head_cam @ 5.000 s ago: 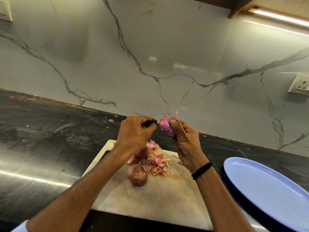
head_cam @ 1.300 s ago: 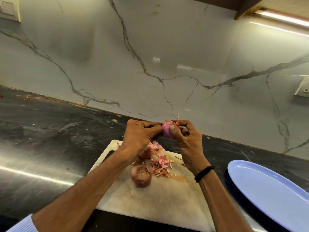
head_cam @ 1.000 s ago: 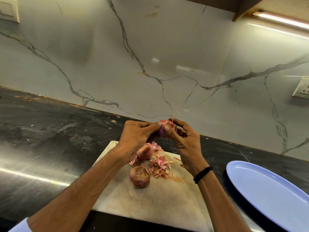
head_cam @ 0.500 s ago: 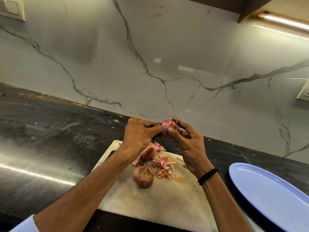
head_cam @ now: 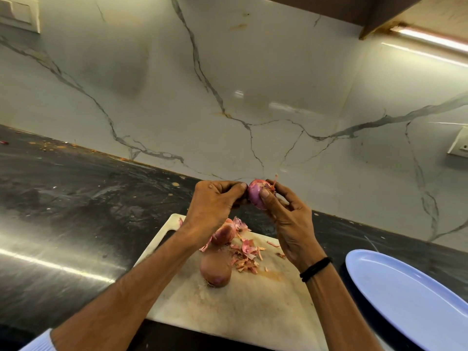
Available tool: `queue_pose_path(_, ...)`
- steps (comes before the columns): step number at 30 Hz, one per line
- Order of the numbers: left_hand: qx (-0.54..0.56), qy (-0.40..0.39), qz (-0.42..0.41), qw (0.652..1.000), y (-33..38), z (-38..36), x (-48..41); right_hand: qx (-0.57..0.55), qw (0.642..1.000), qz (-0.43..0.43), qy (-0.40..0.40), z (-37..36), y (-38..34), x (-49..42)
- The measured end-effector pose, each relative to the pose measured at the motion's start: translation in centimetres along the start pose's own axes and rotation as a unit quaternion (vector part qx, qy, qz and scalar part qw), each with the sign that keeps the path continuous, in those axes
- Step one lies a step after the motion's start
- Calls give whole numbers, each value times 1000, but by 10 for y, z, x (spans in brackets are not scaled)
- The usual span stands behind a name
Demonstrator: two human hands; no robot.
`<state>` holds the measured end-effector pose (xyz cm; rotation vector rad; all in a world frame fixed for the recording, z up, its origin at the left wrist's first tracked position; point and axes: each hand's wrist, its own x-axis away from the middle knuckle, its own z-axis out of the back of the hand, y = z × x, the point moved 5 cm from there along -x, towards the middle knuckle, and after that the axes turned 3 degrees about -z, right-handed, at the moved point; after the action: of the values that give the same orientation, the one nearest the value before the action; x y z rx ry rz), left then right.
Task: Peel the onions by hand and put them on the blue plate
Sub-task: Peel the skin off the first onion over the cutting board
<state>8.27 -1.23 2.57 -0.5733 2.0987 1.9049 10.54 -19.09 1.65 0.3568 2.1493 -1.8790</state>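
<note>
I see a marble backsplash (head_cam: pixel 253 72) behind a black counter (head_cam: pixel 76 198). White cutting board (head_cam: pixel 253 312) sits at the counter's near edge, blue plate (head_cam: pixel 405 300) just right of it, cut off by frame. Both hands are raised over the board's far edge. Right hand (head_cam: pixel 291 224) grips the partly peeled onion (head_cam: pixel 254 196): thumb across its front, fingers curled behind. Left hand (head_cam: pixel 212 206) has fingers curled, tips pinching the onion's left side. Dry skin shreds stick up at its top. Near unpeeled onion (head_cam: pixel 215 271) lies mid-board, far unpeeled onion (head_cam: pixel 222 233) partly under the left wrist. Peel scraps (head_cam: pixel 245 254) piled just beside both. Black band (head_cam: pixel 315 269) on right wrist.
</note>
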Motion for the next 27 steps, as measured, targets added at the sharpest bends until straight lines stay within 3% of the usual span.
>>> queue_pose_path(18,-55,18,-35,998,3,2,0,7,1000,-7,-6,-1,1,1)
queue_pose_path(27,-134,36,-50,989,1,3,-2,1,1000,-18,-18,-3,1,2)
